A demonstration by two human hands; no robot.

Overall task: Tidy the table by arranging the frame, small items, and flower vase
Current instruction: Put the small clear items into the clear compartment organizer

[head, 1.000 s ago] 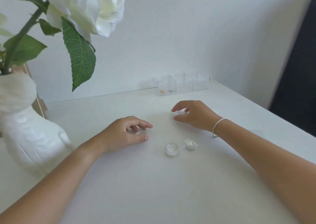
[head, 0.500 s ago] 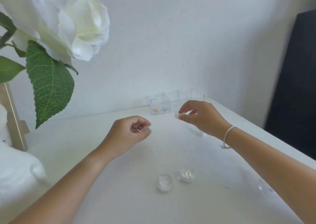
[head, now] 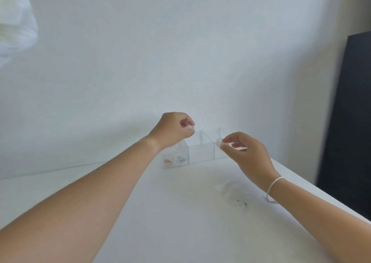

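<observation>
Nearest to me, both forearms stretch forward over the white surface [head: 180, 222]. My right hand [head: 248, 154] is raised at the right end of the clear organizer box [head: 197, 152]; its fingers [head: 230, 140] pinch a small clear round item [head: 218, 141]. Farther, my left hand [head: 172, 130] hovers above the left compartments, fingers curled nearly closed around a small pale item [head: 189, 127]. A blurred white flower [head: 16, 21] shows top left.

the organizer [head: 197, 151] sits on the counter [head: 170, 212] at twelve o'clock, against the wall [head: 160, 51]. small items [head: 174, 160] lie in its left compartment.
</observation>
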